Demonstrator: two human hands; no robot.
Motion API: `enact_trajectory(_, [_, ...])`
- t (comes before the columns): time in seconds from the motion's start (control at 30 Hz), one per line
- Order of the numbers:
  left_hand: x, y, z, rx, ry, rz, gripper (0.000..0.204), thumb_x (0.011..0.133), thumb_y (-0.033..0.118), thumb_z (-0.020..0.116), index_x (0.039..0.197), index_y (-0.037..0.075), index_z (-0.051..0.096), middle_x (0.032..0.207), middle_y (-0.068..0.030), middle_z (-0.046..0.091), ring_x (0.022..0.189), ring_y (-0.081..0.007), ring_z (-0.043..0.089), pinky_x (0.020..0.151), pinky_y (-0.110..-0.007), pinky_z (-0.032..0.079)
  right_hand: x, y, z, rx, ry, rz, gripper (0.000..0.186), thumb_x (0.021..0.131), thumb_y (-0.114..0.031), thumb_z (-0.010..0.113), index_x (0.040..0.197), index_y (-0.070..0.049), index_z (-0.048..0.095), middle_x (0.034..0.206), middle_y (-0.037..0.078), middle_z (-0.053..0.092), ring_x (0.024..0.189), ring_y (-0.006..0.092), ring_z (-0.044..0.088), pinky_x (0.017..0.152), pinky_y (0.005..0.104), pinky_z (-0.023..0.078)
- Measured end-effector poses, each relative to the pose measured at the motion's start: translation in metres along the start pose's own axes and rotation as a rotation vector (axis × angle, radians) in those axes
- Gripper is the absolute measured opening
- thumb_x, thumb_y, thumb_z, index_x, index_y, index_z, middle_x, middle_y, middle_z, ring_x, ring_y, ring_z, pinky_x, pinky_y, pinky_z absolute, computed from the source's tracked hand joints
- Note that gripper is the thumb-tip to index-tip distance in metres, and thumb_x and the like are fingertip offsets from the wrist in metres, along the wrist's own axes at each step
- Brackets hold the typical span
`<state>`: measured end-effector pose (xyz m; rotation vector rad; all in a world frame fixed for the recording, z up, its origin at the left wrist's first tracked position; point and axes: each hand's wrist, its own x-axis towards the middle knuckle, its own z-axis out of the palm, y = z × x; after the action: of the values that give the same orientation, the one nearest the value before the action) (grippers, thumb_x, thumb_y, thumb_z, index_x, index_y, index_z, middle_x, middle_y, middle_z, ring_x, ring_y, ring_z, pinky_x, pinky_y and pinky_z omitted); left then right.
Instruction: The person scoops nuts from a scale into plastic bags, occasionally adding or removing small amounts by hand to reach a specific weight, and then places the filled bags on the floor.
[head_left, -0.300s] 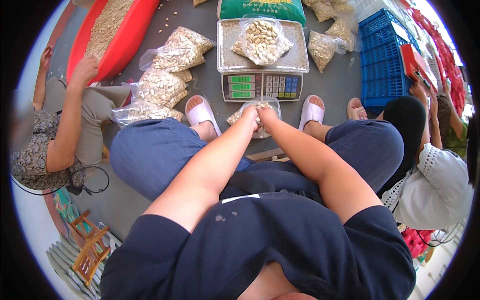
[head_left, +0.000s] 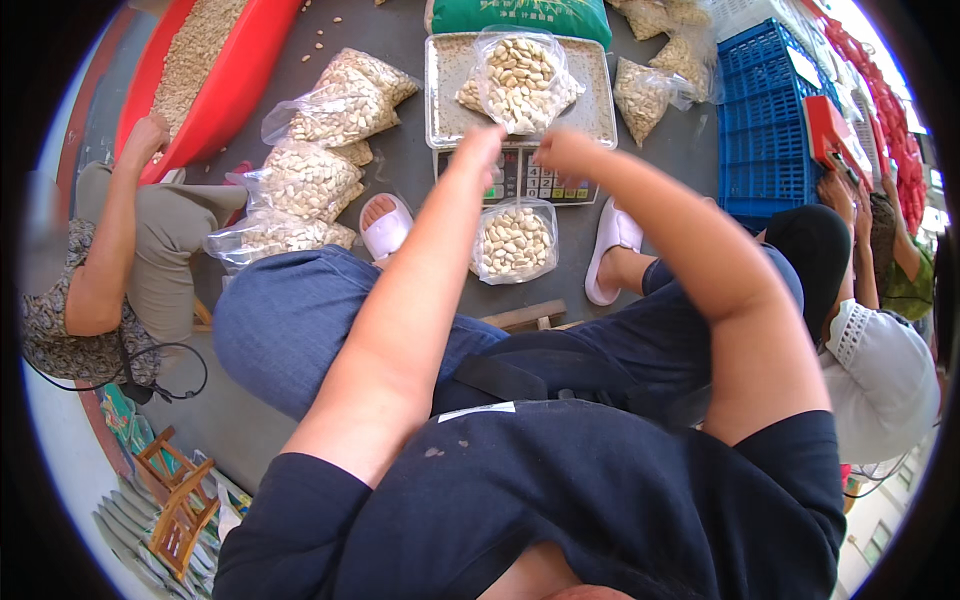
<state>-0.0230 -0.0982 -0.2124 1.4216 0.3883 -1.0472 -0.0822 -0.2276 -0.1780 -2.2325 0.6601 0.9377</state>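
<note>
My left hand (head_left: 478, 155) and my right hand (head_left: 572, 154) are over the front edge of the electronic scale (head_left: 612, 95), just below an open clear plastic bag (head_left: 522, 78) of pale, flat beans or seeds on its tray. Motion smears the fingers of both hands, so their grip does not show. My hands and forearms hide much of the scale's display and keypad. On the floor between my feet stands another open clear bag (head_left: 515, 242) of the same beans or seeds, with neither hand on it.
Several filled bags (head_left: 315, 180) lie to the left, others (head_left: 645, 100) to the right. A red tub (head_left: 210, 95) of seeds, a green sack (head_left: 520, 15) and a blue crate (head_left: 765, 120) stand around. Co-workers sit on both sides; one person's hand (head_left: 145, 138) is at the tub.
Both hands have left the bag on the floor and moved forward to the scale's front edge, in front of the bag on the tray. The floor bag now shows fully.
</note>
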Motion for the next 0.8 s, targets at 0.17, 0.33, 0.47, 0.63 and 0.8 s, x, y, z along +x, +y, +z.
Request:
enact_trajectory(0.17, [0.051, 0.036, -0.014, 0.144, 0.199, 0.533, 0.055, 0.067, 0.031, 0.064, 0.103, -0.005, 0.044, 0.096, -0.0172, 0.054, 0.085, -0.0281, 0.054, 0.071, -0.034, 0.044, 0.007, -0.017, -0.084, -0.718, 0.408, -0.327, 0.052, 0.075, -0.010, 0.044, 0.122, -0.028, 0.033, 0.093, 0.012, 0.058, 0.082, 0.0258, 0.057, 0.066, 0.0362, 0.046])
enact_trajectory(0.33, [0.094, 0.044, 0.012, 0.628, 0.505, 0.627, 0.066, 0.061, 0.037, 0.067, 0.108, -0.004, 0.043, 0.102, -0.0209, 0.051, 0.094, -0.0312, 0.052, 0.078, -0.034, 0.043, 0.060, 0.006, -0.098, -0.933, 0.270, -0.327, 0.045, 0.068, -0.021, 0.059, 0.111, -0.025, 0.048, 0.087, 0.011, 0.058, 0.083, 0.0247, 0.057, 0.068, 0.0364, 0.045])
enact_trajectory(0.47, [0.082, 0.069, 0.017, 0.719, 0.467, 0.827, 0.047, 0.069, 0.034, 0.061, 0.100, -0.001, 0.054, 0.083, -0.0178, 0.059, 0.075, -0.0254, 0.057, 0.067, -0.031, 0.045, 0.079, 0.005, -0.110, -0.784, 0.197, -0.407, 0.027, 0.074, -0.028, 0.054, 0.080, -0.003, 0.061, 0.079, 0.015, 0.060, 0.075, 0.0297, 0.056, 0.068, 0.0353, 0.043])
enact_trajectory(0.63, [0.013, 0.117, 0.052, 0.740, 0.281, 0.654, 0.023, 0.080, 0.022, 0.050, 0.072, 0.001, 0.056, 0.058, -0.0050, 0.053, 0.048, -0.0182, 0.050, 0.047, -0.031, 0.042, 0.022, 0.039, -0.187, -0.549, 0.123, -0.662, 0.028, 0.072, -0.032, 0.055, 0.068, -0.006, 0.062, 0.066, 0.013, 0.059, 0.063, 0.0267, 0.055, 0.060, 0.0353, 0.043])
enact_trajectory(0.8, [-0.028, 0.120, 0.094, 0.445, -0.247, 0.475, 0.021, 0.077, 0.022, 0.054, 0.078, 0.002, 0.059, 0.052, -0.0031, 0.053, 0.041, -0.0105, 0.048, 0.039, -0.024, 0.038, -0.076, 0.090, -0.236, -0.542, 0.221, -0.286, 0.022, 0.073, -0.023, 0.059, 0.061, -0.005, 0.060, 0.059, 0.005, 0.057, 0.052, 0.0129, 0.054, 0.046, 0.0250, 0.041])
